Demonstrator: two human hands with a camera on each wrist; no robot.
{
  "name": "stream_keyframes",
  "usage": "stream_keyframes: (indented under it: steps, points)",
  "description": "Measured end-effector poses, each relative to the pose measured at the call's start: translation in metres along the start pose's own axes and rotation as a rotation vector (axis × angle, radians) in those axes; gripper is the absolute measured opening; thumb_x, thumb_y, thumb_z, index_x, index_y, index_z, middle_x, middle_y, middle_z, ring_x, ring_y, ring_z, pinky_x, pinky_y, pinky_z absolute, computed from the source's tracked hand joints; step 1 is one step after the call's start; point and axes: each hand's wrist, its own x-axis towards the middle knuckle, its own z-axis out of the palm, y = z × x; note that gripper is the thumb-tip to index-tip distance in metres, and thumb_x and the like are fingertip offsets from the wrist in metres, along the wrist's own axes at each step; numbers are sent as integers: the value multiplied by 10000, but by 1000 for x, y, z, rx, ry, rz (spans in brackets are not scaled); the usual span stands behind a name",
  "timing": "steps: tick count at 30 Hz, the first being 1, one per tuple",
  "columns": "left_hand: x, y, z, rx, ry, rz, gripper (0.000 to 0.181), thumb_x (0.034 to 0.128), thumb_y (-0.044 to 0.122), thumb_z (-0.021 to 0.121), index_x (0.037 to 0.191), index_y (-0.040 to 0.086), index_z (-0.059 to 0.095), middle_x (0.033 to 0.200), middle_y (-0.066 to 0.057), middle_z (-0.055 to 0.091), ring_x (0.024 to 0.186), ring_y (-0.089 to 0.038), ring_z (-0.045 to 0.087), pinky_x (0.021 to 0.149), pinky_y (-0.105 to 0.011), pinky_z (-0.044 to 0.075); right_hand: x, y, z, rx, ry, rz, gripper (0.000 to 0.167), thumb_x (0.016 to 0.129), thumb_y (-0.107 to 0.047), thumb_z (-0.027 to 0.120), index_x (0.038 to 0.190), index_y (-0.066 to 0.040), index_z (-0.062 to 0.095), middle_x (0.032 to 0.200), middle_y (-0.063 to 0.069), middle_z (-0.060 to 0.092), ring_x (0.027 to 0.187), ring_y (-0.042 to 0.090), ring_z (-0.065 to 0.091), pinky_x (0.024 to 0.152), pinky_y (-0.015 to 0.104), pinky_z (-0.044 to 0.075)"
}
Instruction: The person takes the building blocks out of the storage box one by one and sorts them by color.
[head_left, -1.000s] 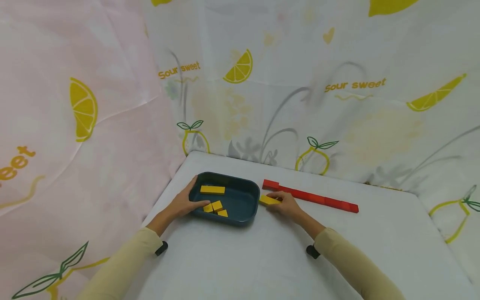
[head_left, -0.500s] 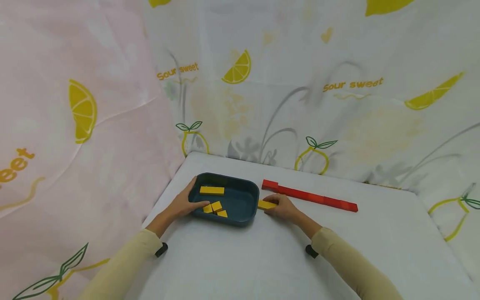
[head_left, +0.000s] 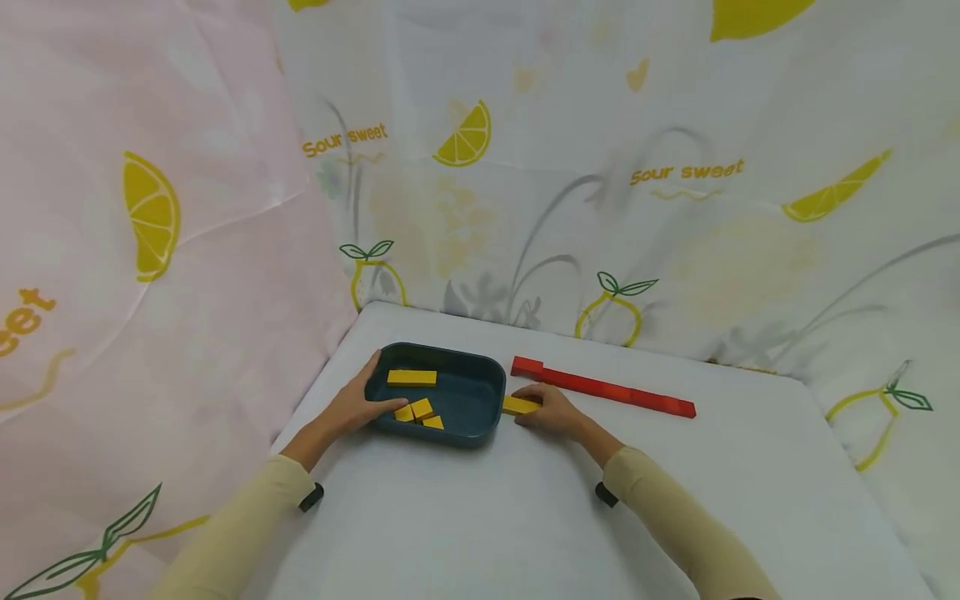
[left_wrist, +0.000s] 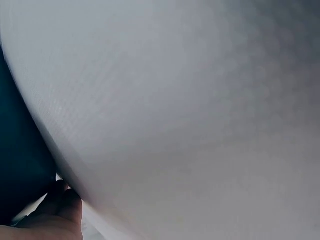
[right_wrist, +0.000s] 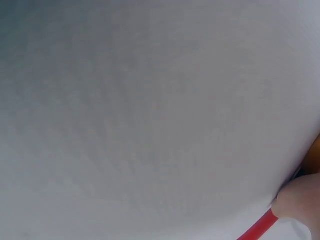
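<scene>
A dark blue-green rectangular tray [head_left: 472, 417] sits on the white table in the head view. My left hand [head_left: 348, 406] grips its left end, thumb over the near rim and fingers along the outer wall. Inside lie a long yellow block [head_left: 412, 378] and several small yellow blocks [head_left: 422, 408]. Just right of the tray, my right hand [head_left: 555, 411] pinches another yellow block [head_left: 519, 405] by its right end; the block's left end is at the tray's right wall. The left wrist view catches part of the tray [left_wrist: 22, 145] and fingers [left_wrist: 62, 205].
Behind the right hand, a row of red blocks [head_left: 607, 390] runs rightward across the table, with a raised piece at its left end. White cloth covers the table [head_left: 450, 517]. Lemon-printed curtains [head_left: 525, 208] hang behind and at the left.
My right hand has brought the yellow block slightly left and down, level with the tray's right wall. The left hand keeps its hold on the tray. The head view has shifted slightly.
</scene>
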Motion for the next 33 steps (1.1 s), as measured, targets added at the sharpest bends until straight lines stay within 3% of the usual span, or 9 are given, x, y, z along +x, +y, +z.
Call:
stream_keyframes:
  steps: [11,23,29,33]
  points:
    - [2,-2,-7,19,6,2,1187,791,636,715,1602,227,-49,1666,-174,47,1494,-471,134,1145,-702,179,6,-2,-2,38,-17,-7,487,815,-205,814,1273,-169,651,1164,11,654,1012,195,567,939,377,520]
    - [0,-2,6,-10,-2,-20,1181,787,600,741,1604,227,-26,1671,-150,54,1500,-447,150,1150,-691,189,-3,5,-13,129,-30,11,612,791,-252,831,1342,-127,599,1208,70,613,1059,228,528,813,262,520]
    - [0,0,6,-12,2,-12,1159,794,575,748,1606,237,-9,1671,-137,75,1503,-434,162,1153,-682,204,-12,0,-21,124,84,38,707,766,-337,849,1378,-149,552,1273,91,577,1153,272,503,879,350,544]
    - [0,-2,1,2,15,-9,1165,790,597,741,1604,248,-16,1672,-131,73,1504,-428,162,1158,-672,210,-19,-21,-27,75,150,-63,742,800,-368,816,1431,-166,481,1400,105,485,1257,299,449,998,484,497]
